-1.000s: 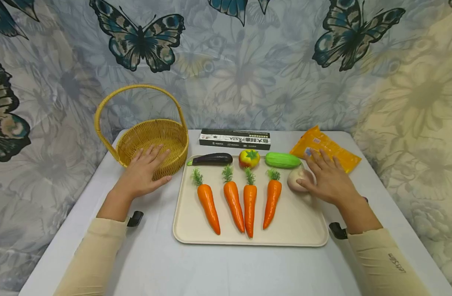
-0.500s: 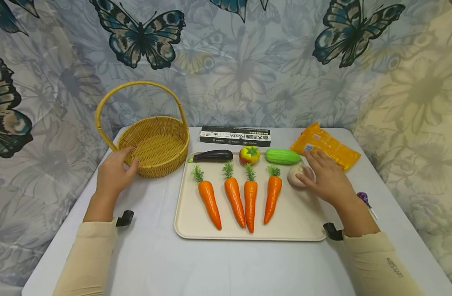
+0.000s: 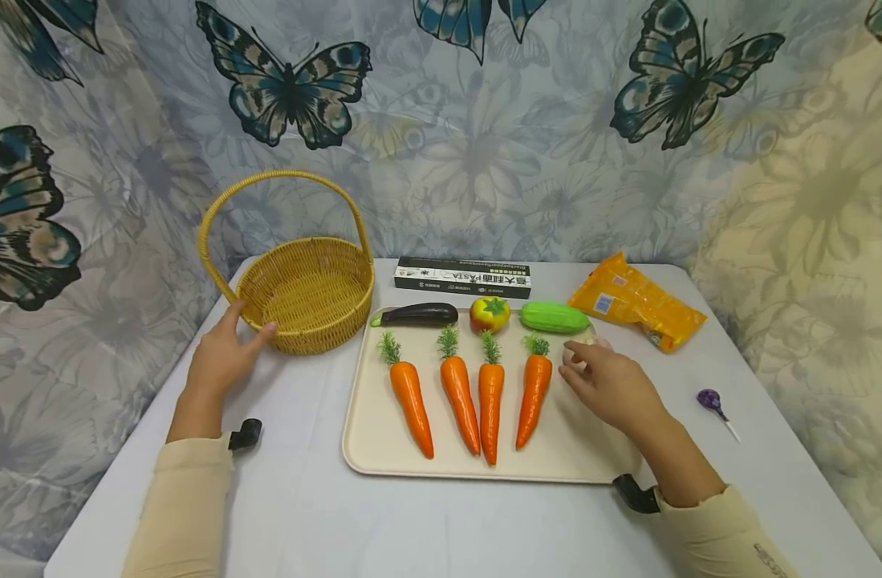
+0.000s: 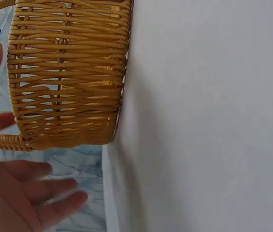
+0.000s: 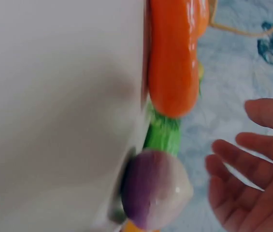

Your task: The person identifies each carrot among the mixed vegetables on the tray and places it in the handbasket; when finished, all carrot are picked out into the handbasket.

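A yellow wicker basket [image 3: 306,341] with a tall handle stands at the back left. My left hand [image 3: 220,357] is at its near left side; the left wrist view shows the fingers [image 4: 54,208] spread around the handle's base, and whether they touch it I cannot tell. Over the right side of a cream tray [image 3: 484,474], my right hand [image 3: 614,385] hovers with bent fingers, holding nothing. Close to it is a purple-and-white turnip [image 5: 155,188], mostly hidden by the hand in the head view. Several carrots [image 3: 412,409] lie in a row on the tray.
Along the tray's back edge lie an eggplant [image 3: 419,314], a red-yellow tomato [image 3: 489,314] and a green cucumber [image 3: 554,317]. Behind are a black pasta box [image 3: 462,278] and an orange packet [image 3: 636,301]. A purple lollipop [image 3: 710,400] lies right of the tray.
My left hand has moved from over the basket's front to its left side. The right hand has come left and lower over the turnip, its fingers more bent, and the lollipop is now uncovered.
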### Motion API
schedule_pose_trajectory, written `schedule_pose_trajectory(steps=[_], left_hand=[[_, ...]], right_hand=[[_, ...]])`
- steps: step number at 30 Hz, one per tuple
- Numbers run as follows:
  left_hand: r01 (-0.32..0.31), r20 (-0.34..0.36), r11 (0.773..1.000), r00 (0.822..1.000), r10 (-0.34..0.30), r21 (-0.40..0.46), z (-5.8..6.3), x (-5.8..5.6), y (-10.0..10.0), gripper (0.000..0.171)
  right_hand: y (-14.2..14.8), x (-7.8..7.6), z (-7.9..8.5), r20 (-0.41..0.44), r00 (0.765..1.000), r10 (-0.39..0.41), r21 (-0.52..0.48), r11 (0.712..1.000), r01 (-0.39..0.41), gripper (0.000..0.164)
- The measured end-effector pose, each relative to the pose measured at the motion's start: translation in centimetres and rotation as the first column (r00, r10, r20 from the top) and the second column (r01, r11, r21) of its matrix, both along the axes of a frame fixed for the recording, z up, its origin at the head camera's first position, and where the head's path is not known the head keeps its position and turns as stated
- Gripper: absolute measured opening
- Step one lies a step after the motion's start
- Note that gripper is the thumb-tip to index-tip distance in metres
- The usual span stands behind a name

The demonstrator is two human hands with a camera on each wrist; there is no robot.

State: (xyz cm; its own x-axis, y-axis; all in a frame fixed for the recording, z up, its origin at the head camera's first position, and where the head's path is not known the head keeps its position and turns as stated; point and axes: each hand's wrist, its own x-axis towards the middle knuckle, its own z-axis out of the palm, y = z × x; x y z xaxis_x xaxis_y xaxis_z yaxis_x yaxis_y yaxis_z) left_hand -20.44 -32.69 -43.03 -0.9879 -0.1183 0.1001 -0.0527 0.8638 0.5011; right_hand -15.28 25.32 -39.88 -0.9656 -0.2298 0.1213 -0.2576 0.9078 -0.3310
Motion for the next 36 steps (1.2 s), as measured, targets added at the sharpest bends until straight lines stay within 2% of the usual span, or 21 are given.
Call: schedule_pose_trajectory(steps=[3,6,8,11,14,18,21,23,26,29,31,36], left_hand=[[0.009,0.008,0.993,1.000,-0.010,0.121,-1.0,-0.1,0.2,0.087],[-0.005,-0.057,0.968,0.998,0.020,0.250,-1.9,-0.4,0.5,0.080],[-0.020,-0.110,0.942,0.992,0.060,0.334,-2.4,-0.6,0.8,0.076],[-0.054,-0.156,0.891,0.978,0.138,0.450,-3.0,-0.9,1.1,0.073],[-0.069,-0.154,0.831,0.971,0.183,0.551,-3.4,-0.7,1.4,0.071],[-0.037,-0.156,0.746,0.970,0.187,0.664,-3.6,-0.2,1.6,0.062],[0.027,-0.197,0.704,0.967,0.162,0.710,-3.1,0.2,2.1,0.055],[0.066,-0.230,0.694,0.962,0.146,0.717,-2.6,0.5,2.4,0.053],[0.099,-0.274,0.703,0.951,0.141,0.705,-2.1,0.7,2.8,0.052],[0.099,-0.284,0.707,0.947,0.149,0.700,-1.9,0.8,3.1,0.053],[0.101,-0.280,0.699,0.949,0.147,0.708,-1.9,0.7,3.2,0.054],[0.098,-0.264,0.666,0.952,0.152,0.740,-2.3,0.5,3.3,0.054]], right_hand=[[-0.6,0.3,-0.5,0.101,0.994,0.042,-0.017,0.999,-0.040,0.049],[-1.4,0.1,-0.8,0.179,0.982,0.052,-0.040,0.998,-0.046,0.055],[-1.9,-0.3,-0.9,0.225,0.973,0.040,-0.057,0.998,-0.028,0.059],[-2.6,-0.8,-1.1,0.284,0.959,0.011,-0.064,0.998,0.008,0.065],[-3.2,-1.2,-1.5,0.310,0.951,-0.011,-0.040,0.999,0.025,0.064],[-3.6,-1.5,-2.1,0.322,0.945,-0.050,0.019,0.999,0.046,0.066],[-3.7,-1.5,-2.5,0.347,0.934,-0.087,0.033,0.996,0.081,0.066],[-3.8,-1.4,-2.6,0.368,0.924,-0.102,0.019,0.995,0.102,0.062],[-3.9,-1.5,-2.7,0.406,0.909,-0.096,-0.059,0.990,0.131,0.067],[-3.7,-1.6,-2.9,0.446,0.892,-0.071,-0.162,0.974,0.158,0.077],[-3.4,-1.6,-2.9,0.461,0.886,-0.051,-0.203,0.966,0.161,0.081],[-3.0,-2.0,-2.9,0.499,0.866,-0.009,-0.313,0.931,0.190,0.076]])
